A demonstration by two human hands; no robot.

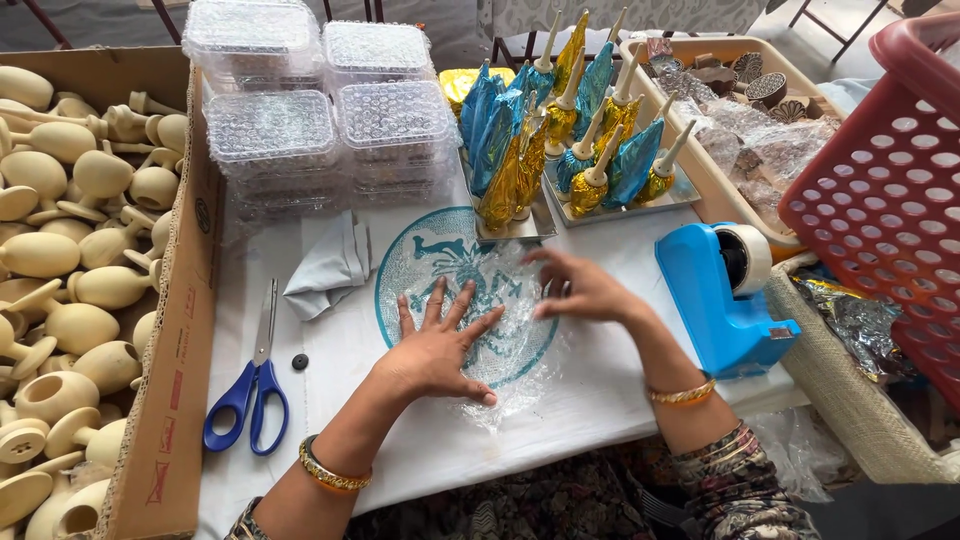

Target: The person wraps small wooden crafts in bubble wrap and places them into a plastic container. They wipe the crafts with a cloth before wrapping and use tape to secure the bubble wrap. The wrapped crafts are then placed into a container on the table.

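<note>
Clear crinkled plastic film lies at the middle of the desk, spread over a round teal printed design on the white covering. Both hands press flat on the film with fingers spread, grasping nothing: the left hand at its 8 o'clock side, the right hand at its 2 o'clock side, well apart from each other.

At 9 o'clock of the film lie blue-handled scissors, with a small dark button just beside them and a folded grey cloth above. A cardboard box of pale clay pieces stands at the far left. At 12 o'clock stand steel trays of cone shapes wrapped in gold and blue foil, and at 11 o'clock stacked clear plastic containers. A blue tape dispenser sits at 3 o'clock, near a red basket.
</note>
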